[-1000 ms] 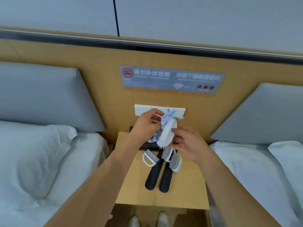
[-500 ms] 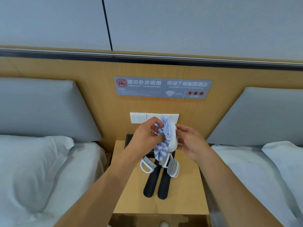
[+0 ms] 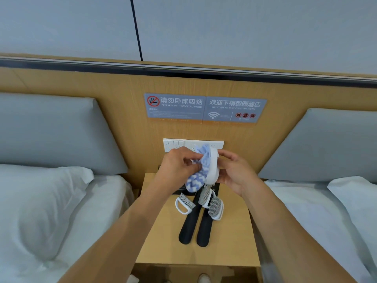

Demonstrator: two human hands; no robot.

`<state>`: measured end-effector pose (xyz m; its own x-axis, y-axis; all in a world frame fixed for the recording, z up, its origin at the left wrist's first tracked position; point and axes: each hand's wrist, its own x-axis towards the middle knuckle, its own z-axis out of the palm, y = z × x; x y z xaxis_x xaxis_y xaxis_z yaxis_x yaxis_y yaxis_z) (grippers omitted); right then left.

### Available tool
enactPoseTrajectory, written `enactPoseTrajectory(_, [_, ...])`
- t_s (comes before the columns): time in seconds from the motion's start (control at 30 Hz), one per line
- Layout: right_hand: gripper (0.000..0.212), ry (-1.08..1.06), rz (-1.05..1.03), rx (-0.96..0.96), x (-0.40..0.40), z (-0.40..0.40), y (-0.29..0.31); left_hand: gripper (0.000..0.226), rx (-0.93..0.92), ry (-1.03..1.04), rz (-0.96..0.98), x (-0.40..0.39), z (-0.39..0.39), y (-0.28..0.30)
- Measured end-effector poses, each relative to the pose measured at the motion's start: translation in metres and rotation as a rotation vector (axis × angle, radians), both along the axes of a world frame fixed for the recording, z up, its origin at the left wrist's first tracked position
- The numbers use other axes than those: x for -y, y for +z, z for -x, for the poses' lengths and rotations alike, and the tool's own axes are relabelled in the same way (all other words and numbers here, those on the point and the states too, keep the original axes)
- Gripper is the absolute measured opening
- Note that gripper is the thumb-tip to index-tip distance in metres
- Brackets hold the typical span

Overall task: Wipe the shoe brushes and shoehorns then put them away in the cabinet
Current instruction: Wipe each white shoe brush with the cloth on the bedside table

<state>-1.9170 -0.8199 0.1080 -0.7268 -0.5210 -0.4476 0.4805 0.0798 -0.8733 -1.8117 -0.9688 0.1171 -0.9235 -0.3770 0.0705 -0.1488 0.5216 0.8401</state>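
Now the cloth [image 3: 196, 176] hangs lower against the white brush [image 3: 213, 168] than before.

Wood headboard [image 3: 102, 84] w/ grey wall [image 3: 244, 27] above, nightstand [image 3: 230, 242] btwn two white beds [image 3: 51, 211].

Beside the gripped smooth white plastic brush [image 3: 213, 166], the blue-white cloth [image 3: 196, 176] looks nubbly; below the grip, matt black shoehorns [image 3: 195, 225] lie on pale wood-grain nightstand [image 3: 230, 242].
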Motion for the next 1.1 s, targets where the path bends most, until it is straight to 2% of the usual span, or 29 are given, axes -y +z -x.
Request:
enactPoseTrajectory(0.13, [0.02, 0.018, 0.012, -0.013, 0.0, 0.0, -0.002, 0.026, -0.013, -0.098, 0.053, -0.001, -0.013, -0.002])
enactPoseTrajectory(0.3, [0.022, 0.085, -0.002, -0.025, 0.005, -0.003, 0.0, 0.03, -0.065, 0.014, 0.177, 0.008, 0.001, 0.007])
enactPoseTrajectory(0.37, [0.023, 0.074, 0.01, -0.039, 0.008, 0.001, 0.006, 0.03, -0.111, 0.022, 0.195, 0.008, 0.006, 0.011])
enactPoseTrajectory(0.5, [0.019, -0.031, 0.015, -0.042, 0.009, 0.012, 0.018, 0.032, -0.154, -0.102, 0.195, 0.006, 0.003, 0.011])
enactPoseTrajectory(0.6, [0.02, -0.133, 0.01, 0.006, 0.009, 0.016, 0.021, 0.031, -0.148, -0.101, 0.088, 0.002, -0.005, 0.003])
enactPoseTrajectory(0.7, [0.022, -0.248, 0.046, 0.114, 0.009, 0.017, 0.018, 0.034, -0.187, -0.003, -0.078, -0.005, -0.014, -0.008])
enactPoseTrajectory(0.83, [0.019, -0.308, 0.105, 0.242, 0.017, 0.008, 0.013, 0.038, -0.229, 0.163, -0.192, -0.02, -0.013, -0.019])
enactPoseTrajectory(0.9, [0.023, -0.273, 0.133, 0.258, 0.018, 0.003, 0.011, 0.036, -0.232, 0.247, -0.335, -0.02, -0.011, -0.022])
enactPoseTrajectory(1.0, [0.041, -0.115, 0.138, 0.196, 0.012, -0.001, 0.01, 0.031, -0.267, 0.308, -0.509, -0.006, -0.011, -0.021])
enactPoseTrajectory(1.1, [0.041, 0.05, 0.083, 0.085, 0.005, -0.005, 0.013, 0.027, -0.293, 0.299, -0.612, 0.009, -0.01, -0.013])
